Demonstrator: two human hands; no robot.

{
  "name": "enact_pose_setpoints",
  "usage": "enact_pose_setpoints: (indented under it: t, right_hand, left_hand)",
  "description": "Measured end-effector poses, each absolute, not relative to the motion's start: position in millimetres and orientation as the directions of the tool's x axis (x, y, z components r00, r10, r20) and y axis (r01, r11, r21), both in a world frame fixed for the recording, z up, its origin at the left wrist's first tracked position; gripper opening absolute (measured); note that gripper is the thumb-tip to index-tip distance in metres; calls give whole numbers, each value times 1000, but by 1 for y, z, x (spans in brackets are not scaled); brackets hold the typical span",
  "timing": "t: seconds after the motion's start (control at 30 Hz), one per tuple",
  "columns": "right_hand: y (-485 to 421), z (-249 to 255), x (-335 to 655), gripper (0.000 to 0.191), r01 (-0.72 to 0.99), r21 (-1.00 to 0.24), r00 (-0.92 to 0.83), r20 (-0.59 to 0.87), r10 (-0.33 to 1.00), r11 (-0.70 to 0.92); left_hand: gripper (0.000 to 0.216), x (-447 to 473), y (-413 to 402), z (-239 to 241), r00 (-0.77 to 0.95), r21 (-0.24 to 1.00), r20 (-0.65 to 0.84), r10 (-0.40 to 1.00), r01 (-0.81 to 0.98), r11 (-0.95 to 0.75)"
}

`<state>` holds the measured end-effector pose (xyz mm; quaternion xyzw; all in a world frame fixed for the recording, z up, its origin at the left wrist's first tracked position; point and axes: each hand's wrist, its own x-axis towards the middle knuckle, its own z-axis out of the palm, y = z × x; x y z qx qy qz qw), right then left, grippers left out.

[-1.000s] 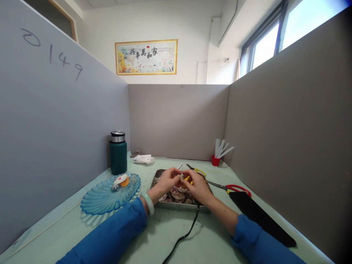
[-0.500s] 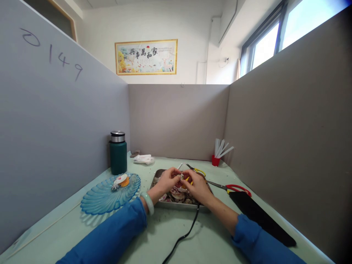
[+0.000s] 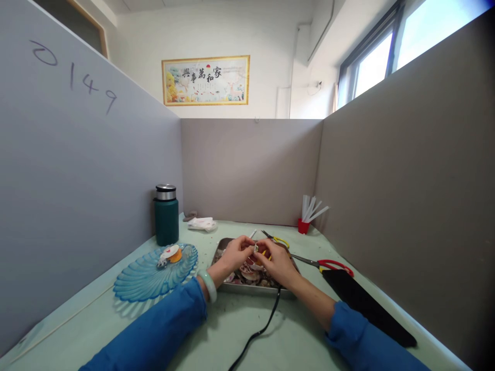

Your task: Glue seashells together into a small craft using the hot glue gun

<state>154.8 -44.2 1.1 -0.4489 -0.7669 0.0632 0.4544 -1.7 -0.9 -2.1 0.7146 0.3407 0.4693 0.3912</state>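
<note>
At the far left a dark green flask [image 3: 166, 215] stands against the partition. Just in front of it is a blue glass plate [image 3: 143, 281] carrying one opened scallop [image 3: 171, 253], white and orange. A folded napkin [image 3: 201, 223] lies behind, near the back wall.

The left hand [image 3: 235, 255], with a pale bracelet [image 3: 209, 285] at its wrist, is raised over the steel tray [image 3: 251, 290]. Its fingertips are pinched shut on a small whitish shell piece [image 3: 256, 249], which sits in the air between the two hands, just above the heap of shells [image 3: 251, 273] in the tray.

The right hand [image 3: 276, 263] meets it from the other side, fingers curled tight on the same piece. A fleck of yellow shows under them (whether that is a tool in the grip cannot be told).

The step in hand looks like working the piece apart or picking it clean, with both hands bearing on one small spot. A next move would call for a firm pinch from the left hand and a small, controlled pull from the right, kept over the tray.

A black cable [image 3: 263, 324] runs from under the right hand toward the viewer. Further right lie yellow-handled snips [image 3: 279, 240], red-handled scissors [image 3: 328, 265] and a black pad [image 3: 363, 304]. A red cup [image 3: 303, 225] of white sticks stands at the back.
</note>
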Motion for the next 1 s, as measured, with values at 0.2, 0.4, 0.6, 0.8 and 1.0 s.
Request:
enact_pose_setpoints:
  t: [0.2, 0.4, 0.6, 0.8, 1.0]
  right_hand:
    - [-43, 0, 155, 18, 633, -507, -194, 629, 753, 586]
    - [-44, 1, 155, 17, 629, -509, -198, 625, 755, 587]
    - [-43, -1, 155, 16, 627, -501, -207, 632, 747, 597]
    - [-42, -2, 155, 16, 635, -500, -200, 630, 750, 589]
    - [-41, -3, 155, 15, 628, -497, -197, 643, 740, 599]
  left_hand:
    - [18, -2, -1, -1, 335, 872, 404, 851, 142, -469]
    - [17, -2, -3, 0, 332, 872, 408, 851, 136, -471]
    - [19, -2, -4, 0, 334, 876, 415, 846, 104, -471]
    - [18, -2, -5, 1, 346, 885, 394, 851, 105, -453]
    - [19, -2, -5, 2, 354, 885, 393, 849, 104, -453]
